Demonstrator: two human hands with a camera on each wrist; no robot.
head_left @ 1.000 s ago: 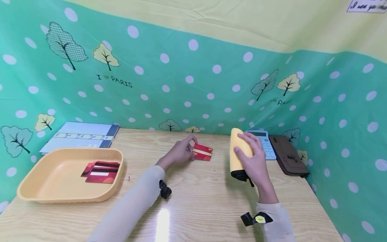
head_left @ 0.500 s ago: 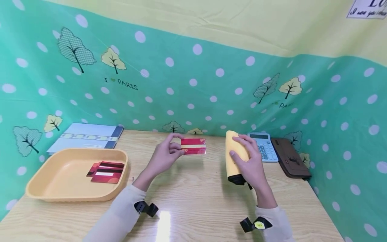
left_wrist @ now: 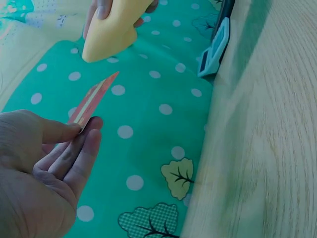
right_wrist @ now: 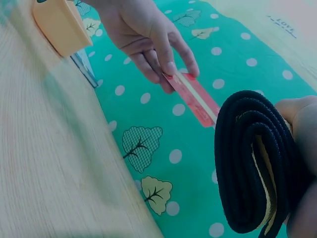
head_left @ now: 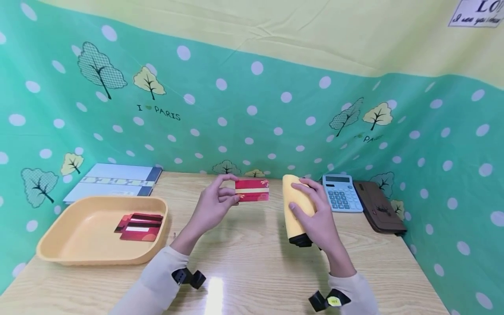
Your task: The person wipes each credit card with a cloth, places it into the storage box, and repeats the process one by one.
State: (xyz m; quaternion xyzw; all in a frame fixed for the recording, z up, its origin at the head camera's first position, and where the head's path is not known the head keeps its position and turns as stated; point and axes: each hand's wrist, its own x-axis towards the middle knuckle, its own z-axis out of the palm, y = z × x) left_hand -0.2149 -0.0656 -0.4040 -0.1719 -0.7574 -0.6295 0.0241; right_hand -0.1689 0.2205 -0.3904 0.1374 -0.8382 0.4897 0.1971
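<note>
Between thumb and fingers, my left hand [head_left: 212, 203] pinches a red card with a pale stripe [head_left: 252, 190], raised above the wooden table. The left wrist view shows that card [left_wrist: 91, 101] nearly edge-on. My right hand [head_left: 319, 216] grips a rolled-up yellow cloth [head_left: 292, 210] with a black edge, to the right of the card and apart from it. Its folded black layers [right_wrist: 237, 163] face the right wrist camera. Several red cards [head_left: 141, 227] with dark stripes lie overlapping inside the yellow-orange plastic tray [head_left: 75, 258].
Behind the tray lies a pale blue folder [head_left: 114, 173] with a dark spine. A light blue calculator [head_left: 342, 192] and a brown zipped case [head_left: 379, 208] lie at the table's right. A green dotted curtain [head_left: 252, 131] hangs along the back.
My left hand has lifted the red card off the table and drawn it slightly left. The right hand has shifted a little left with the rolled cloth, uncovering more of the calculator.
</note>
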